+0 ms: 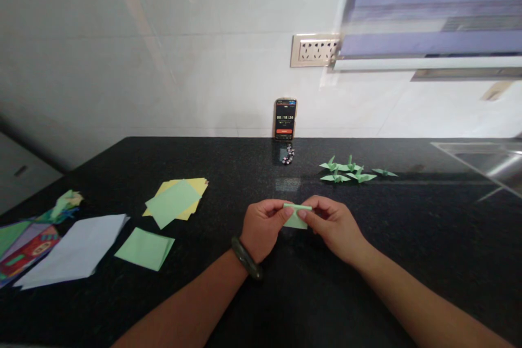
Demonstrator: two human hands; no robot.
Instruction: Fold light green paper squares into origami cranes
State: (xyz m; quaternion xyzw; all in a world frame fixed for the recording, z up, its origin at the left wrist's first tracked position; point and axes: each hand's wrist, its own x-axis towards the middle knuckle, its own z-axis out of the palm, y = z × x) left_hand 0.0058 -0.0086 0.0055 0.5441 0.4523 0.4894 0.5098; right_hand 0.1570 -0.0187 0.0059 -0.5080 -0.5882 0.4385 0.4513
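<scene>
A small folded piece of light green paper (296,221) is held between my two hands, just above the dark counter. My left hand (263,228), with a dark bangle at its wrist, pinches the paper's left side, thumb on top. On the right side, my right hand (332,227) grips it the same way. The paper's top edge shows a narrow fold; the fingers behind it are hidden. To the left lie a folded green sheet (144,249) and a green square sheet (173,203) on top of yellow paper (199,187).
Several green paper cranes (361,175) stand at the back right. A phone (285,118) showing a timer leans on the wall, with a beaded strap (289,155) before it. White paper (81,250) and a red packet (30,253) lie far left. A sink (489,160) is at right.
</scene>
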